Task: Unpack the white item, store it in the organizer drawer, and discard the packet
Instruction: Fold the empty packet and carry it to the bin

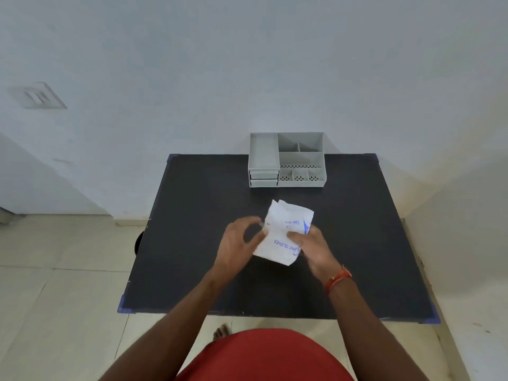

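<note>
A white packet (284,229) with blue print reading "GLOVES" is held above the middle of the black table (192,215). My right hand (313,248) grips its right edge between thumb and fingers. My left hand (239,240) is at the packet's left edge, fingers curled and touching it; the hand is blurred. The packet's far end looks opened and crumpled. No separate white item is visible outside it. The grey organizer (287,160) stands at the table's far edge, with two small shut drawers (263,178) at its lower left.
The organizer has several open compartments on top, all bare. A white wall rises right behind the table. Pale tiled floor surrounds it. A dark round object (138,242) shows by the table's left edge. My bare foot (220,332) is under the near edge.
</note>
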